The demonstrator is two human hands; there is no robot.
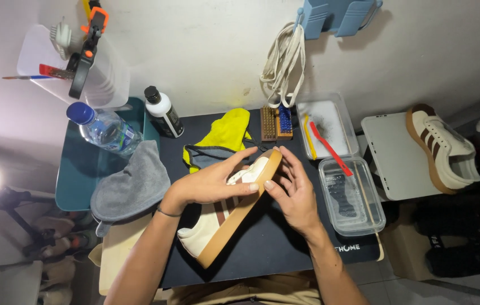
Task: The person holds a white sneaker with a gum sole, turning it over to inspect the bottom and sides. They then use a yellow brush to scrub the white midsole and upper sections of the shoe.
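A cream sneaker [209, 229] with brown stripes and a tan gum sole is tilted on its side above the black mat [274, 243]. My left hand [211, 183] grips its upper near the toe, thumb wrapped over the edge. My right hand [293, 192] rests against the sole's toe end, fingers spread along the tan rubber. The shoe's heel points toward me, and its inside is hidden behind my left hand.
A yellow cloth [226, 133], a wooden brush [276, 123], two clear trays [353, 197] with red and yellow brushes, a grey towel [132, 183], a water bottle [104, 130] and a dark bottle [163, 111] surround the mat. The matching sneaker [443, 149] lies on a white board at right. Laces [285, 62] hang on the wall.
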